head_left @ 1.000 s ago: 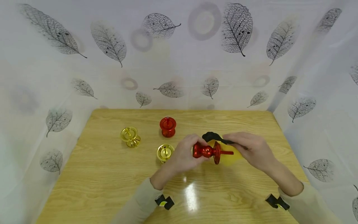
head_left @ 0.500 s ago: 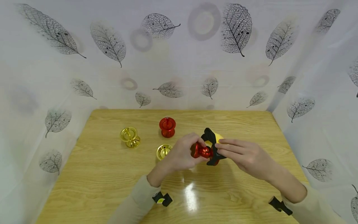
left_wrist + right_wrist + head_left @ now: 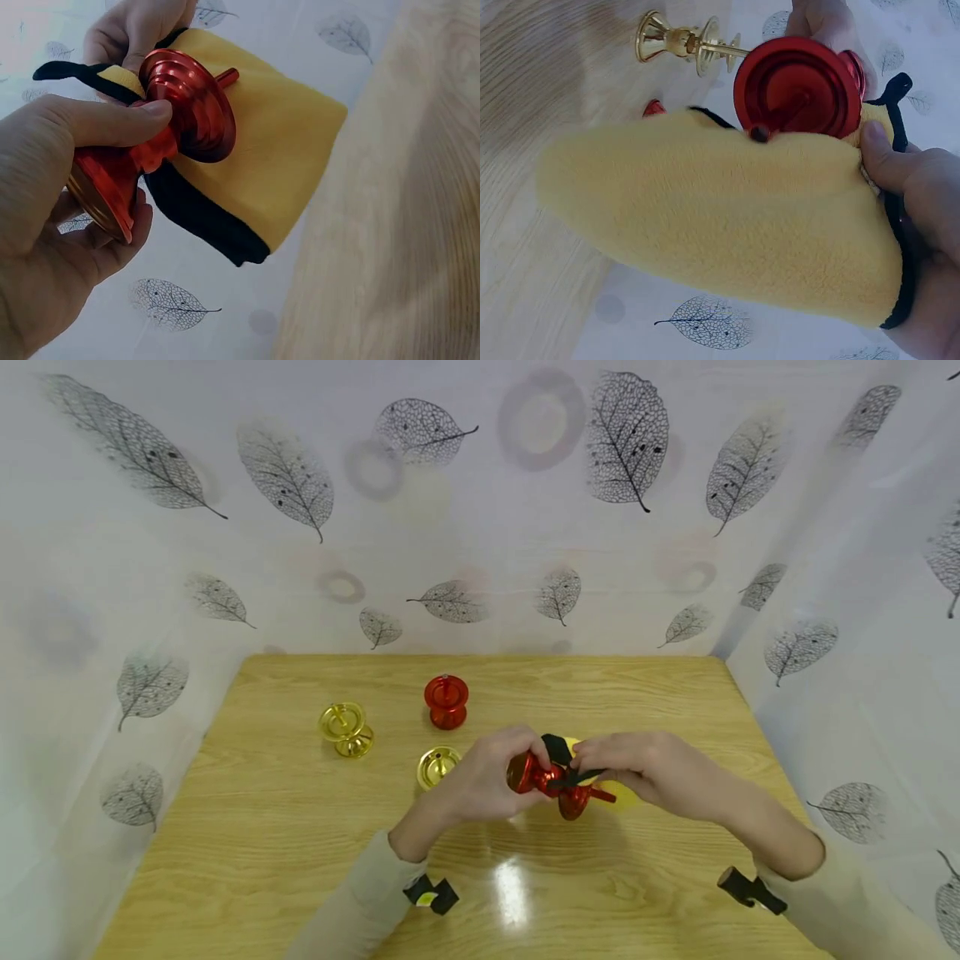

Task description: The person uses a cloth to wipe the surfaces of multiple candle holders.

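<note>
My left hand (image 3: 487, 777) grips a shiny red metal candle holder (image 3: 184, 105) by its stem and base, tilted on its side above the table. Its dish and thin spike point right in the head view. My right hand (image 3: 652, 772) pinches a yellow cloth with black edging (image 3: 720, 217) between thumb and fingers. In the left wrist view the cloth wraps against the stem behind the dish, and the rest of it hangs down. The right wrist view looks into the round red dish, with the cloth just below its rim.
On the wooden table (image 3: 300, 827) stand a second red candle holder (image 3: 447, 700) at the back, a gold one (image 3: 345, 727) at the left, and another gold one (image 3: 437, 767) right by my left hand. A white leaf-patterned curtain (image 3: 480, 527) encloses the table's back and sides.
The cloth has moved left from beside the dish, over it, and onto the stem with my right hand. The held candle holder has tipped, its spike now slanting toward me.
</note>
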`<state>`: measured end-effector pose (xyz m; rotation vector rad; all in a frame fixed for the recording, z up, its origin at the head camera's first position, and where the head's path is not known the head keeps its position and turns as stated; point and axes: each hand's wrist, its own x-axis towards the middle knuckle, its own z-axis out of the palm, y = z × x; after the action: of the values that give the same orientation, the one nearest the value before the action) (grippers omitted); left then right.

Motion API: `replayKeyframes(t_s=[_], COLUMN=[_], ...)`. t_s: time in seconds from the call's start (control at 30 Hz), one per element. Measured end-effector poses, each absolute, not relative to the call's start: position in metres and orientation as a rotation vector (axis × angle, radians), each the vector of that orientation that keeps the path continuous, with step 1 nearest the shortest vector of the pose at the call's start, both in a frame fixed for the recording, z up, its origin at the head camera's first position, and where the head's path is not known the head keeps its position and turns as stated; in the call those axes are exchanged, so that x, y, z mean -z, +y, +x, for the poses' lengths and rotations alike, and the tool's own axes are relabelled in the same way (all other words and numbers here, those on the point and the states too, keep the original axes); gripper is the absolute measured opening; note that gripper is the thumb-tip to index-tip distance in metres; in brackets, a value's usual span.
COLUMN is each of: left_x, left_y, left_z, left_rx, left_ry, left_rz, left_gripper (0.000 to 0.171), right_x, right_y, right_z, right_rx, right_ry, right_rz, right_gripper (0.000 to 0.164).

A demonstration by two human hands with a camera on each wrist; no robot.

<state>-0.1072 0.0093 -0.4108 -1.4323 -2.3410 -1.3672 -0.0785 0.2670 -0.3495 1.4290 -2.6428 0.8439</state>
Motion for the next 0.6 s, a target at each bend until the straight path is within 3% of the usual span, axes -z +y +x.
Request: replayKeyframes(t_s=[0.17,0.37,0.47,0.6], left_x=[0.411,0.412,0.413,0.415], left_y=[0.006,0.006,0.008,0.009], left_z=[-0.106,-0.104,-0.103,-0.104], left_rx=[1.344,1.301,1.369,1.530], left_ry=[-2.278,-2.291,-2.326,-2.403], left_rz=[-1.515,-1.494,-1.424,-1.256], left_gripper=[0.034,0.036,0.036,0.036], right_x=[0.352,0.351,0.350,0.350], right_y=[0.270,0.268,0.265,0.258], right_z=[-0.089,-0.094,-0.088,-0.077], right_rx=[-1.142,-1.178,-0.995,-0.554], right_ry=[-2.763,-2.851,-2.757,-2.494], right_rz=[1.453,1.413,1.417,1.418], right_gripper=[0.033,0.031,0.036,0.025])
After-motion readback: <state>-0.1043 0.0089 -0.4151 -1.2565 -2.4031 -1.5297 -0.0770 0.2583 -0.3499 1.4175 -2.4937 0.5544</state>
